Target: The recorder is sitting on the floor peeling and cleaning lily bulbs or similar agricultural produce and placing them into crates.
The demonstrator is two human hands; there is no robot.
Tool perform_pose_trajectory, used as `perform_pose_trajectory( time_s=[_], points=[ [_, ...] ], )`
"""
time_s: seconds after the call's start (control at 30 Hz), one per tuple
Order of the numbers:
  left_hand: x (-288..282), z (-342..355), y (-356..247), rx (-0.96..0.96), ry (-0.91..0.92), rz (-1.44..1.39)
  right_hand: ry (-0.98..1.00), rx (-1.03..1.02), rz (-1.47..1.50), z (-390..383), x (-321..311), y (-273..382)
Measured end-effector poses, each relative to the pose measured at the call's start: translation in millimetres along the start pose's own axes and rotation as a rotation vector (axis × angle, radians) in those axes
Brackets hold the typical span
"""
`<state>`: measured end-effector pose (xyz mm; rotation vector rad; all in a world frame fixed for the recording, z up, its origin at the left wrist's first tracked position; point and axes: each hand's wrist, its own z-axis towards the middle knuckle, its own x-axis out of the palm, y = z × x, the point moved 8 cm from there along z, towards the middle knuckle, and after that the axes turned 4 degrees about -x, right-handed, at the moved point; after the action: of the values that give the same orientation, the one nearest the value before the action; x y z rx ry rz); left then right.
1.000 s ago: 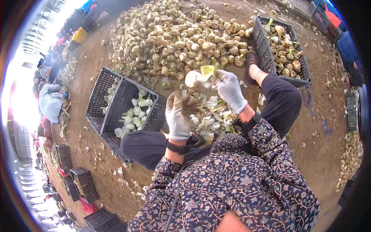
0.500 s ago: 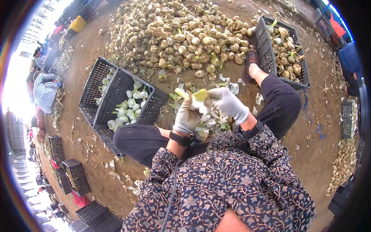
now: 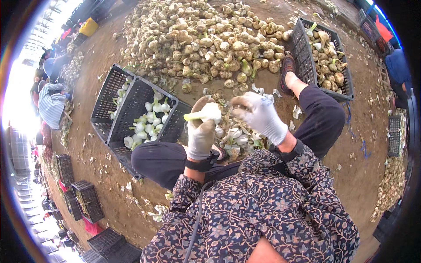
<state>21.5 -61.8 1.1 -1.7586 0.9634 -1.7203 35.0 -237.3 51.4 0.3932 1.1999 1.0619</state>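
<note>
The gloved left hand [image 3: 201, 136] is holding a white garlic bulb [image 3: 212, 112] above the floor [image 3: 353, 171], near the middle of the scene; its grip is clamping around the neck, the pale green stalk [image 3: 191, 116] pointing left and the round end facing right. The gloved right hand [image 3: 261, 116] is hanging just to the right, its grip standing apart, fingers loosely curling, with no item showing. Peelings [image 3: 239, 142] are lying on the floor below. White bulbs [image 3: 149, 122] are resting in a dark crate [image 3: 177, 122] on the left; a soil-coloured pile [image 3: 188, 48] is lying at the far side. In judgement, the bulb is likely handling as light and firm, its smooth skin being somewhat slippery and easily tearing. The neck is probably offering the surest hold; hard squeezing is risking bruises.
</note>
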Motion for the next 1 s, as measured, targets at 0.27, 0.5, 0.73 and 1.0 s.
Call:
perform_pose_trajectory(
  time_s=[0.27, 0.5, 0.73, 1.0],
  points=[
    [19, -16, -30, 0.330, -0.088, 0.742, 0.045, -0.031, -0.073, 8, 21, 29],
    [20, -20, -17, 0.308, -0.136, 0.923, 0.074, -0.067, -0.296, -3, 26, 32],
    [34, -21, -19, 0.301, -0.067, 1.042, 0.019, -0.022, -0.336, -9, 22, 26],
    [10, -3, 2, 0.042, -0.101, 0.158, -0.125, -0.139, -0.218, -7, 9, 41]
  ],
)
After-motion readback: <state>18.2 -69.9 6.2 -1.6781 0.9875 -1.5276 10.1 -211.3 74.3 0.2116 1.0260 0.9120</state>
